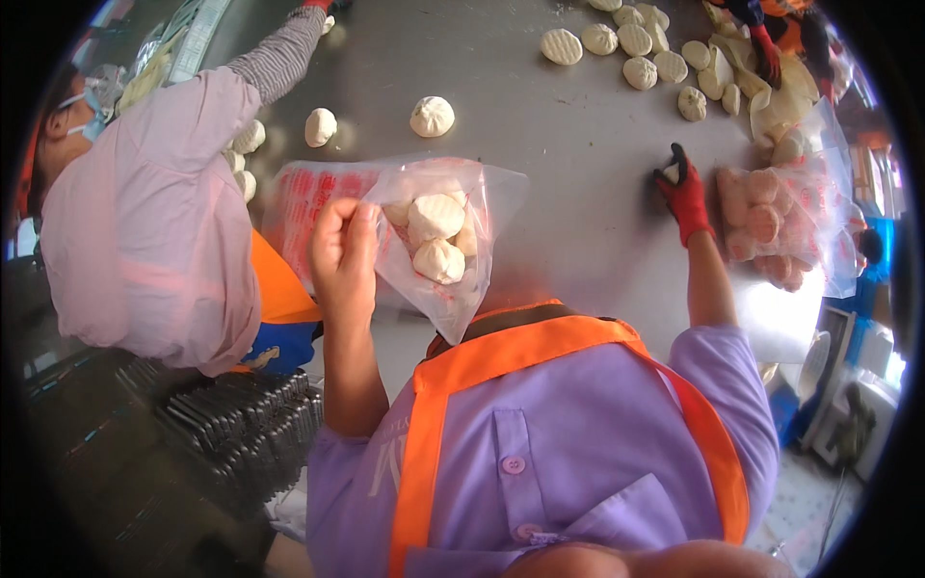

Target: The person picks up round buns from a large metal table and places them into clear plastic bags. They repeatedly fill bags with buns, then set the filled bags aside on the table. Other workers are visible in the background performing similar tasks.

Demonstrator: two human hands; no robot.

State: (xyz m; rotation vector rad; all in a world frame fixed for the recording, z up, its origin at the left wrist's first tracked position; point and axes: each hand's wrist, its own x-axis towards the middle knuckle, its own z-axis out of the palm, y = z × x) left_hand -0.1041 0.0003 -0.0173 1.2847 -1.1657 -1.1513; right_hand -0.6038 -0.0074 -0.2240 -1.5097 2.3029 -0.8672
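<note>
My bare left hand (pixel 345 253) pinches the edge of a clear plastic bag (pixel 470 289) whose mouth is spread apart. Several pale filled buns (pixel 436 217) lie inside it. Beneath and to the left is a flat stack of plastic bags with red print (pixel 318 209). My right hand (pixel 685 191), in a red glove with dark fingertips, is low over the metal table (pixel 578 188) with its fingers around a pale bun (pixel 672 173), mostly hidden. A single pleated bun (pixel 432 117) sits beyond the bag, and another bun (pixel 320 127) is to its left.
Bagged buns (pixel 773 217) lie right of my right hand. Loose buns (pixel 636 40) are scattered at the far right, near a co-worker's gloved hand (pixel 767 58). Close at my left stands a masked co-worker (pixel 159 217), one arm stretched over the table. Stacked dark metal trays (pixel 238 419) are below.
</note>
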